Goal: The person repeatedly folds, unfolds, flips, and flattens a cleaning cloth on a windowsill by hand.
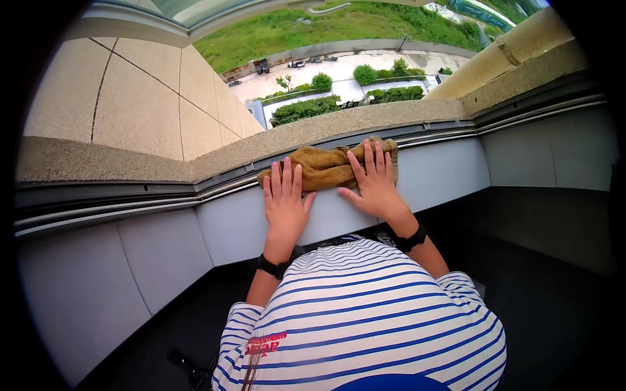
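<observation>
A folded brown cloth (321,171) lies across the window sill (437,171) and reaches up to the metal window track (228,189). My left hand (285,199) rests flat on the cloth's left end, its fingers stretched forward. On the right end lies my right hand (376,186), palm down with the fingers spread and the thumb pointing inward. Both hands press on the cloth from above and neither is wrapped round it. The undersides of both palms are hidden.
The window track bends at a corner on each side. Past it runs a rough stone ledge (365,117), with a drop to a paved yard (332,68) and hedges far below. A tiled wall (143,91) stands outside at left, and a glass pane (202,10) hangs at the top.
</observation>
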Motion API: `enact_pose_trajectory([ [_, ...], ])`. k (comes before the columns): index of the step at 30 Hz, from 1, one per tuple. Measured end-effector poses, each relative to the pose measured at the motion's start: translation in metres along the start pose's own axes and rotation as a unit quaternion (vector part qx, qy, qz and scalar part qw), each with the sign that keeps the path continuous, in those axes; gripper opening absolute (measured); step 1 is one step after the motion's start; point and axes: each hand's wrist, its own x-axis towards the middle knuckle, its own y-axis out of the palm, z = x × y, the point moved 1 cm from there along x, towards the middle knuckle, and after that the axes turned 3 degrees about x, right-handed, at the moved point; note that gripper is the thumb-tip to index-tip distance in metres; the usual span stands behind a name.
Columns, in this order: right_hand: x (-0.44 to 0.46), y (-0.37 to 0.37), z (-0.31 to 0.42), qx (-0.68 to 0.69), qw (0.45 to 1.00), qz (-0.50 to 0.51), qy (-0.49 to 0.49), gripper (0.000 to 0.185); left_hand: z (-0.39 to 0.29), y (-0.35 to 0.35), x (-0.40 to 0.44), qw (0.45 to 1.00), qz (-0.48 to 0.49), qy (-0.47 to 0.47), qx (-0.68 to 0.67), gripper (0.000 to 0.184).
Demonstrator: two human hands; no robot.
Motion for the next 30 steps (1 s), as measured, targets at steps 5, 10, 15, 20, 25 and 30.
enact_pose_trajectory([
  [5, 0.0046, 0.0077, -0.0017, -0.01, 1.0, 0.007, 0.02, 0.085, 0.0027, 0.0139, -0.0009, 0.999, 0.005, -0.009, -0.031, 0.081],
  [10, 0.0068, 0.0037, 0.0005, 0.001, 1.0, 0.015, 0.019, 0.087, 0.0007, 0.0105, 0.001, 0.999, 0.01, -0.012, -0.041, 0.081],
  [15, 0.0075, -0.0001, 0.0038, 0.001, 0.999, 0.034, 0.032, 0.087, 0.0003, 0.0124, -0.0003, 0.999, 0.026, -0.004, -0.041, 0.08],
  [20, 0.0083, -0.0005, 0.0046, -0.008, 0.999, 0.039, 0.032, 0.089, 0.0006, 0.0101, -0.0005, 0.999, 0.033, -0.001, -0.042, 0.079],
  [25, 0.0075, 0.0017, 0.0037, -0.012, 0.999, 0.03, 0.025, 0.09, 0.0003, 0.0074, -0.0007, 0.998, 0.04, -0.003, -0.048, 0.079],
  [30, 0.0072, 0.0051, 0.0, -0.024, 1.0, -0.003, 0.003, 0.093, 0.0029, 0.0076, 0.0027, 0.999, 0.033, 0.006, -0.036, 0.08],
])
